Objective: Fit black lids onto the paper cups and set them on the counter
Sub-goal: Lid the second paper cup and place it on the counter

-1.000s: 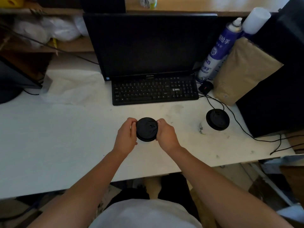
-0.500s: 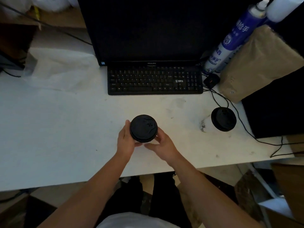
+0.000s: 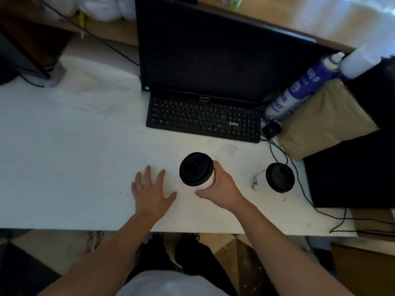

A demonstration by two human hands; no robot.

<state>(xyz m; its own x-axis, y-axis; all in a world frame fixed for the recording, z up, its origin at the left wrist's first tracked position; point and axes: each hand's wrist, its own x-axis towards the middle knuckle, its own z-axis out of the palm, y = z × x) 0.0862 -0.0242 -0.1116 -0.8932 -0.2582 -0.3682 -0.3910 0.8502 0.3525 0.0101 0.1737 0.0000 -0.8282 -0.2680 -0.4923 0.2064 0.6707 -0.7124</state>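
The person's right hand [image 3: 220, 186] wraps its grip around the white wall of a paper cup [image 3: 208, 181] capped with a black lid [image 3: 196, 168], holding it over the white surface [image 3: 64, 167] in front of the keyboard [image 3: 203, 117]. The left hand [image 3: 150, 192] hovers just beside it, fingers spread wide and pinching nothing. A second lidded cup [image 3: 277, 177] stands well apart to the right, near the black cables [image 3: 299, 174].
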